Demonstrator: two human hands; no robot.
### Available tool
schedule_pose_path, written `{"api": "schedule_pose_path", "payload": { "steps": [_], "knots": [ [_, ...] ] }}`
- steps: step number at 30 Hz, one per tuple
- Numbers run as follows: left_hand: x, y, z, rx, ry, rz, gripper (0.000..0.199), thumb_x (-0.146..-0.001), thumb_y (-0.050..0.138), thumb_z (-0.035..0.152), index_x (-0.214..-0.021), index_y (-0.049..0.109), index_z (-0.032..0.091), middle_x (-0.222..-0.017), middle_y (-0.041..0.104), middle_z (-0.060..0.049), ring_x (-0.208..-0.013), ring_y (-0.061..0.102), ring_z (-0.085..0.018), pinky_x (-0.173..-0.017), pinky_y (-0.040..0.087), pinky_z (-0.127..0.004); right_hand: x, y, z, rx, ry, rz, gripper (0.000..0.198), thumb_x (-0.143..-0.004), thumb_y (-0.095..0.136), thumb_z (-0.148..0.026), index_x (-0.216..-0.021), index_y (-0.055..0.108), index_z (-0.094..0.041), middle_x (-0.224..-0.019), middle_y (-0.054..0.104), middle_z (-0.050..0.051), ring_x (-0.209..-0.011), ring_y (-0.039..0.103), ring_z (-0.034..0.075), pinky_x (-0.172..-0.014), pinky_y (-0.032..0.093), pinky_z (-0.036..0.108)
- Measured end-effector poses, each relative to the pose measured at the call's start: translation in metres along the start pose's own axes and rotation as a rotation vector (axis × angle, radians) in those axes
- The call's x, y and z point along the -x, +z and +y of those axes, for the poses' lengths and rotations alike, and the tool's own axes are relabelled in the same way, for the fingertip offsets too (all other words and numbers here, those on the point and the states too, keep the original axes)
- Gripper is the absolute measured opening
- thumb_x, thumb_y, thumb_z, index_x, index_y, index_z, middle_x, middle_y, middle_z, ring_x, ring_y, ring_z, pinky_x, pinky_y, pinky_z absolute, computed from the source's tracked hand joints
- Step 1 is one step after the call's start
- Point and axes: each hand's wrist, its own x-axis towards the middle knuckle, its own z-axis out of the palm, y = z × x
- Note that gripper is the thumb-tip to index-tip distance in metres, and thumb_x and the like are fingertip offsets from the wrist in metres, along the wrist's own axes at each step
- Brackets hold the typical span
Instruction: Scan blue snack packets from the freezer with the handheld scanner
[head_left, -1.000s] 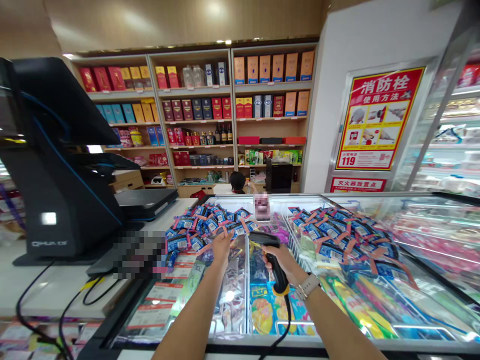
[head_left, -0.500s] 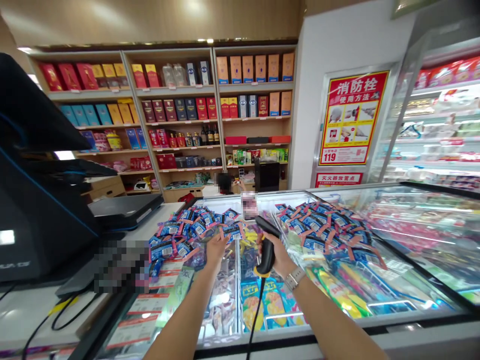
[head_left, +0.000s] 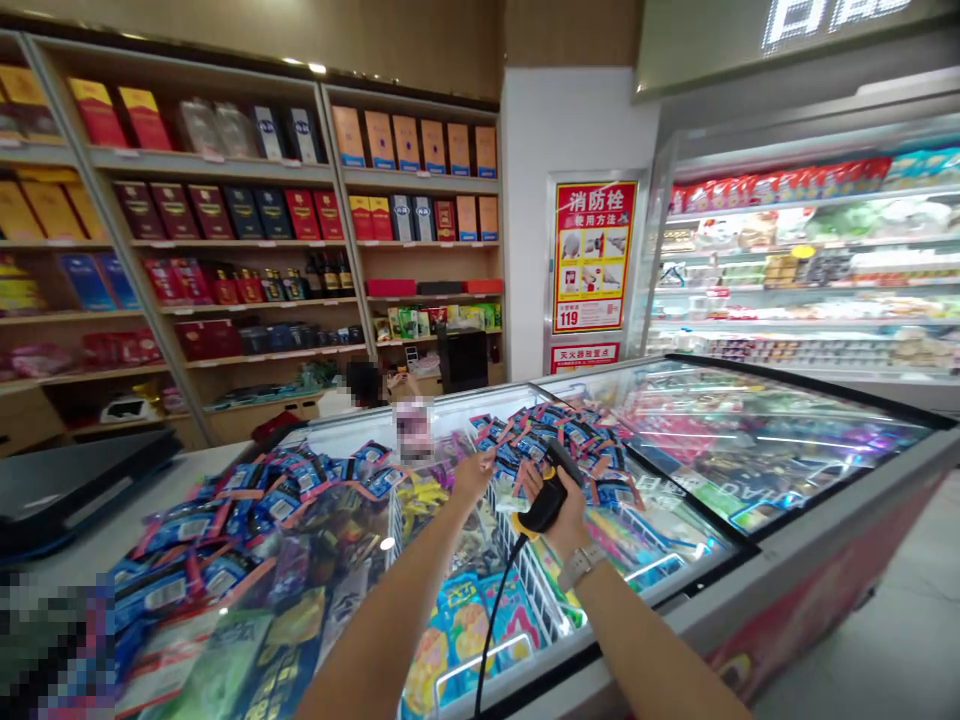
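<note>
Scanner: a black and yellow handheld scanner is up above the chest freezer, in front of the right-hand pile of blue and pink packets.
Right hand: the right hand is wrapped around the scanner's grip; a pale watch circles its wrist.
Cord: a black cord drops from the grip toward the person.
Left hand: the left hand reaches to the near left edge of that pile, fingers bunched; whether it pinches a packet, I cannot tell.
Second pile: more of the same packets spread across the freezer's left part.
Under the glass: blue and yellow bags sit beside a white wire basket wall.
Left side: a flat black device rests on a white surface.
Behind: another person is beyond the freezer, near shelves of boxes and bottles.
Wall: a red and yellow poster hangs beside a lit refrigerated case.
</note>
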Motion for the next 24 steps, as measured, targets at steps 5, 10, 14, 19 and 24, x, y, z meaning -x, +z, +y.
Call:
{"api": "schedule_pose_path", "payload": {
  "steps": [5,10,14,19,24],
  "knots": [
    [-0.014,0.01,-0.006,-0.138,0.041,0.001,0.018,-0.059,0.076,0.015,-0.075,0.072,0.021,-0.075,0.073,-0.006,-0.076,0.067,-0.024,-0.084,0.049,-0.037,-0.01,-0.003,0.01,0.025,-0.087,0.049,0.025,-0.074,0.06,-0.049,-0.076,0.063,-0.024,-0.096,0.075,0.009,-0.111,0.066,0.023,-0.087,0.055,0.035],
    [-0.013,0.005,-0.008,-0.218,0.083,-0.001,0.016,-0.064,0.075,0.019,-0.08,0.074,0.02,-0.08,0.073,-0.009,-0.078,0.067,-0.025,-0.083,0.049,-0.037,-0.007,-0.002,0.011,-0.016,-0.048,0.062,0.021,-0.078,0.057,-0.044,-0.076,0.065,-0.024,-0.098,0.076,0.007,-0.111,0.066,0.019,-0.088,0.054,0.031],
    [-0.013,-0.043,-0.001,-0.456,0.186,0.072,0.018,-0.071,0.07,0.019,-0.089,0.074,0.02,-0.096,0.073,-0.011,-0.094,0.067,-0.028,-0.093,0.047,-0.039,-0.001,-0.001,0.004,-0.092,-0.058,0.038,0.014,-0.078,0.06,-0.037,-0.074,0.063,-0.024,-0.093,0.077,0.006,-0.102,0.07,0.019,-0.089,0.055,0.033],
    [-0.006,-0.135,0.001,-0.988,0.101,0.172,0.027,-0.083,0.059,0.02,-0.107,0.071,0.014,-0.114,0.069,-0.017,-0.116,0.059,-0.03,-0.102,0.041,-0.036,0.002,0.034,0.024,-0.026,-0.004,-0.067,0.01,-0.073,0.07,-0.029,-0.07,0.062,-0.022,-0.086,0.076,0.006,-0.095,0.071,0.019,-0.088,0.056,0.03],
    [0.026,-0.177,-0.012,-1.093,-0.004,0.032,0.033,-0.089,0.05,0.018,-0.117,0.068,0.017,-0.118,0.069,-0.014,-0.113,0.063,-0.027,-0.099,0.045,-0.035,0.01,0.076,0.09,0.103,0.147,-0.13,0.017,-0.066,0.078,-0.028,-0.072,0.065,-0.02,-0.077,0.074,0.004,-0.082,0.071,0.018,-0.074,0.057,0.026]
  ]
}}
